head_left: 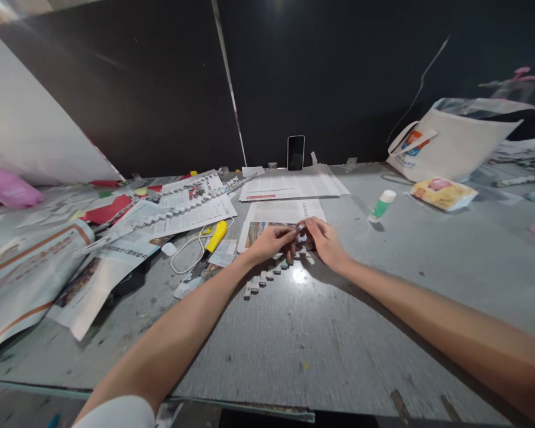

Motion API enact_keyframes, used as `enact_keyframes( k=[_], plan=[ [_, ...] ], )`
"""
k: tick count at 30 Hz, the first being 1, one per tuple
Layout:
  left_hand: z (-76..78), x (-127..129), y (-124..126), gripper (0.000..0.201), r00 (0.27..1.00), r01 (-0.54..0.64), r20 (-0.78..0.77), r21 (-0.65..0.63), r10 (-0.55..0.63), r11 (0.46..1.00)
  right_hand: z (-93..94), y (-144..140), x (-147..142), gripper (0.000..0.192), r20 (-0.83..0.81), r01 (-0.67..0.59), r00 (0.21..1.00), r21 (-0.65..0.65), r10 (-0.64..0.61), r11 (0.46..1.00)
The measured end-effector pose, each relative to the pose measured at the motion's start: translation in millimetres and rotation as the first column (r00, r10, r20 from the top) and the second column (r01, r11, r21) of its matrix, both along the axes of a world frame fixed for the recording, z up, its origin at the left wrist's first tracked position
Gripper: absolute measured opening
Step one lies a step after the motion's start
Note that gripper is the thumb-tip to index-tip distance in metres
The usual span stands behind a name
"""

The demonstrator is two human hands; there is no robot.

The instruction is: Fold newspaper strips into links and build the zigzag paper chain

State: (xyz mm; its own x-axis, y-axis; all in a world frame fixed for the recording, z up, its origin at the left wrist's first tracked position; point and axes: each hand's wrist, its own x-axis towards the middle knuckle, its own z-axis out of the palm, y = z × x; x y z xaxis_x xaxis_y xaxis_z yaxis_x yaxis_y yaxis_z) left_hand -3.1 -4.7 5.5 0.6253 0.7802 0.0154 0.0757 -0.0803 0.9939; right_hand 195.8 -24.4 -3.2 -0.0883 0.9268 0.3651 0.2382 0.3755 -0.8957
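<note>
Around the middle of the dull grey, smooth-topped counter (267, 351), the zigzag chain of folded grey-white paper (263, 278) trails from both hands toward 8 o'clock. Left hand's (273, 242) fingers look pinched on its far end; the right hand's (325, 242) curl in close, can't tell if they're gripping. Forearms reach in from roughly 7 and 4 o'clock. Imo: hold that left pinch steady, square the folds, press gently.
</note>
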Motion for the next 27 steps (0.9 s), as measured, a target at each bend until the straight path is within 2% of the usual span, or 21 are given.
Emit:
enact_keyframes(
  k=[5, 11, 17, 21, 27],
  plan=[
    [0.7, 1.6, 0.2, 0.053, 1.000, -0.029, 0.000, -0.012, 0.029, 1.000, 2.3, 2.2, -1.1, 0.056, -0.028, 0.015, 0.999, -0.058, -0.016, 0.998],
    [-7.6, 0.9, 9.2, 0.054, 0.975, -0.203, 0.092, -0.017, 0.204, 0.979, 0.4, 3.3, -1.2, 0.051, -0.019, -0.041, 0.999, -0.037, 0.040, 0.998],
    [-15.8, -2.3, 15.0, 0.056, 0.955, -0.261, 0.143, -0.020, 0.261, 0.965, -0.7, 3.3, -1.3, 0.048, 0.077, -0.058, 0.995, 0.000, 0.058, 0.998],
    [-11.7, -1.4, 11.1, 0.056, 0.962, -0.247, 0.117, -0.024, 0.248, 0.969, 3.5, 0.8, -2.8, 0.050, 0.050, -0.083, 0.995, -0.023, 0.084, 0.996],
    [-7.0, -0.6, 8.7, 0.059, 0.985, -0.137, 0.100, -0.011, 0.137, 0.991, 7.7, -2.5, -4.3, 0.053, 0.028, -0.157, 0.987, -0.079, 0.160, 0.984]
  ],
)
